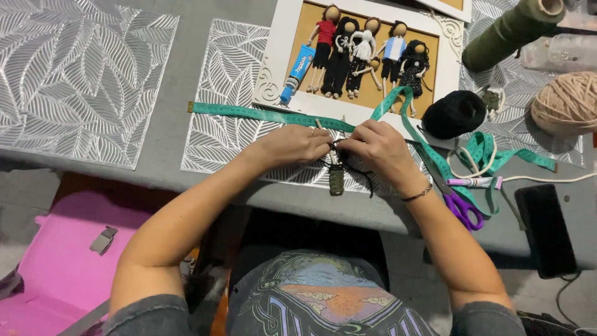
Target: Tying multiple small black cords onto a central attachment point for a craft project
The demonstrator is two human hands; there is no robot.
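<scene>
From the head view, the left hand (297, 144) and right hand (378, 148) meet over the grey surface (168, 134), both grips pinched together on a small olive-green wrapped yarn doll (336, 179) with loose black threads, which hangs just below the fingertips. A teal measuring tape (261, 114) lies behind the hands. Purple-handled scissors (460, 208) rest right of the right wrist, near a ball of black yarn (454, 114) and a white frame holding yarn dolls (283, 56).

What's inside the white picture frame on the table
Inside the white frame, five small yarn dolls stand in a row on a tan backing. A blue glue tube lies across its left border. The frame's top edge is cut off.
</scene>
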